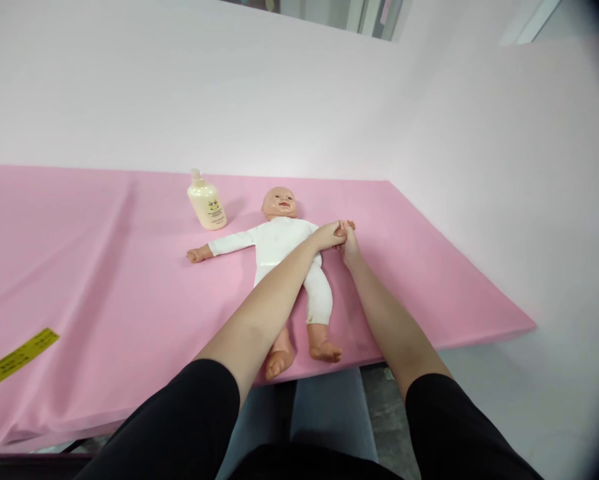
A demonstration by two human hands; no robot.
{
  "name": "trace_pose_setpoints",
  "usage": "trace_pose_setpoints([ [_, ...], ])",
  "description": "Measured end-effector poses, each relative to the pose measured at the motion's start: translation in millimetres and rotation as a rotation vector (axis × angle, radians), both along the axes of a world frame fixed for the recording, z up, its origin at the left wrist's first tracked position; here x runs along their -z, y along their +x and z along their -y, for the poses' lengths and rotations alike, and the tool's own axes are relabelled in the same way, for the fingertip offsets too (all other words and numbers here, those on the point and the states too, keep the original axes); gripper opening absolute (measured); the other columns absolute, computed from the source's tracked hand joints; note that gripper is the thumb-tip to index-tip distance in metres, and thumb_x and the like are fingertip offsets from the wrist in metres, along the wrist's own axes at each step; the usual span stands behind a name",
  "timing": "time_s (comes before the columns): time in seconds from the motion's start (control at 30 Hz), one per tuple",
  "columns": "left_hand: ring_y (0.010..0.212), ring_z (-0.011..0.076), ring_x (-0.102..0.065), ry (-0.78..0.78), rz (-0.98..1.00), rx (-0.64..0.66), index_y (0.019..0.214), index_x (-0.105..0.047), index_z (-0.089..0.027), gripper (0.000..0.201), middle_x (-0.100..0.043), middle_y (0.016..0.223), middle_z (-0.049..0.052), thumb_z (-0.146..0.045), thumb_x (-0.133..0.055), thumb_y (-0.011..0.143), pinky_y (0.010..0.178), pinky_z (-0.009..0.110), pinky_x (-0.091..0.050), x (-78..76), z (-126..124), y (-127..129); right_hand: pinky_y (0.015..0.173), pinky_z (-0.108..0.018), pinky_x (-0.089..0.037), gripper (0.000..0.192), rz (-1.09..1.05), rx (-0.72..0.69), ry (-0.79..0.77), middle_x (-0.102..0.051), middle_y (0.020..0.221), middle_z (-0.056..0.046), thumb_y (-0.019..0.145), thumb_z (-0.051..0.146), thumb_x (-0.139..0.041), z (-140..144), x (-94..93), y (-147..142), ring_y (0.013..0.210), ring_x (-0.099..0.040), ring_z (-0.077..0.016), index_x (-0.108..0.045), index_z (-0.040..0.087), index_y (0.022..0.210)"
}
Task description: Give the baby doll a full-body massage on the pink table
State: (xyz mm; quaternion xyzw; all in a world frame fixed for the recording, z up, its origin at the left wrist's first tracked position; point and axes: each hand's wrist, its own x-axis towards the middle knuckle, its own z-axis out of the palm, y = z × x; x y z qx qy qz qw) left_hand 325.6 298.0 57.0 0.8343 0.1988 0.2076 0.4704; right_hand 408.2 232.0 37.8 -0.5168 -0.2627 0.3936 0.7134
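A baby doll (278, 239) with a white cloth body lies on its back on a pink-covered table (149, 300), head toward the wall and feet at the near edge. Its arm on the right side of the view stretches outward. My left hand (328, 235) reaches across the doll's body and is closed around that arm near the doll's hand. Beside it, my right hand (349, 245) is closed on the doll's hand from the other side. Small doll fingers poke out above my right hand; my own fingers partly hide the rest. The doll's other arm lies flat on the cover.
A cream-coloured pump bottle (208, 203) stands left of the doll's head. A yellow strip with dark print (18, 360) lies at the left front. Behind and to the right rise white walls (179, 87). My legs are below the table's near edge.
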Motion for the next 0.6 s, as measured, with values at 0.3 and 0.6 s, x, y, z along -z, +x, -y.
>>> trace_pose_setpoints([
  [0.3, 0.064, 0.0142, -0.066, 0.105, 0.011, 0.019, 0.107, -0.064, -0.015, 0.017, -0.071, 0.075, 0.000, -0.027, -0.063, 0.095, 0.065, 0.023, -0.051, -3.7, 0.7, -3.6, 0.041, -0.027, -0.023, 0.045, -0.070, -0.020, 0.062, -0.039, 0.053, 0.007, 0.093, 0.066, -0.052, 3.5, -7.5, -4.4, 0.040, -0.034, -0.0109, -0.044, 0.026, 0.074],
  [0.6, 0.053, 0.0143, -0.063, -0.098, 0.063, 0.021, 0.105, -0.064, -0.015, 0.034, -0.067, 0.069, 0.002, -0.043, -0.044, 0.109, 0.058, 0.026, -0.049, 4.0, -2.9, 2.4, 0.046, -0.027, -0.029, 0.068, -0.074, -0.014, 0.011, -0.059, 0.069, 0.002, 0.090, 0.086, -0.037, 5.7, -8.5, -4.1, 0.049, -0.046, -0.0119, -0.061, 0.023, 0.097],
])
